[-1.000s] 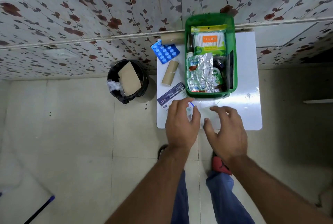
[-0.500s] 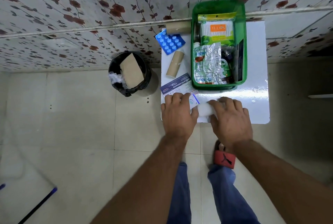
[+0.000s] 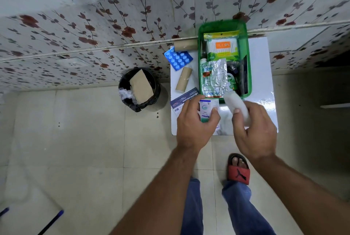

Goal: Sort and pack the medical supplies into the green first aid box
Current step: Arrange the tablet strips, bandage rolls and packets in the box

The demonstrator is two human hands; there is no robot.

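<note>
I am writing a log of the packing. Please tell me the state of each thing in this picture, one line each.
Green plastic first aid box: open, partly filled.
Small white and green medicine carton: held by left hand.
White gauze roll: held by right hand.
Blue tablet blister strip: lying on white table.
Black waste bin: holding cardboard.

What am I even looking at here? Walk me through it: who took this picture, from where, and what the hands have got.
No machine: a person wears a camera on the head, looking down past their own arms. The left hand holds a small white-and-green medicine carton; the right hand holds a white gauze roll. On the white table stands the green first aid box, already partly filled. Beside it lie a blue pill strip, two cardboard tubes and a dressing packet. A black bin stands on the floor.
</note>
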